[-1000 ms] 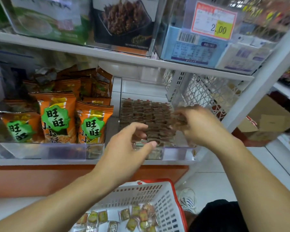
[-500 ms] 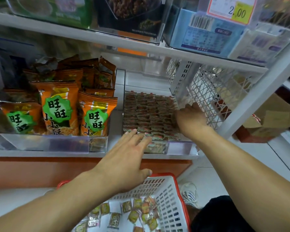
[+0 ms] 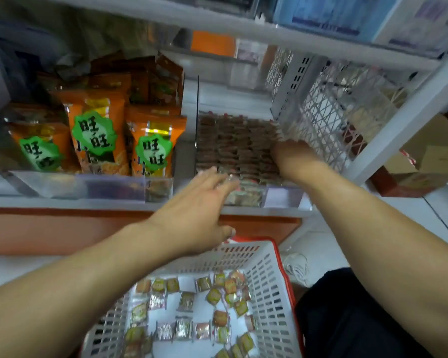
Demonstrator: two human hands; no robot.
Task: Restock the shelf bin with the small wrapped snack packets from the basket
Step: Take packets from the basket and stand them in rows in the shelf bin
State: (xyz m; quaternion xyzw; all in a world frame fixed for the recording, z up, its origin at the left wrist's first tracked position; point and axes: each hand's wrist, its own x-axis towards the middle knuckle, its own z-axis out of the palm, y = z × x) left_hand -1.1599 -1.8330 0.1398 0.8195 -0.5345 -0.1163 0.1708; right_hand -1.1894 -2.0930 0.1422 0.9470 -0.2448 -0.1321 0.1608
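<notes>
The white shelf (image 3: 62,202) is cut off at left & top; the upper goods are blurred. The white basket (image 3: 269,288) w/ red rim is seen below, its near end cropped, loose snack packets (image 3: 215,295) scattered inside. The clear shelf bin (image 3: 282,196) is packed w/ rows of brown packets, labels unreadable. Orange bags (image 3: 153,148) are stood to its left. The left hand (image 3: 194,218) is held over the bin's front edge, fingers straight & slightly spread, tips blurred. The right hand (image 3: 292,156) is laid against the rows' right side; fingers hidden, state can't be told.
</notes>
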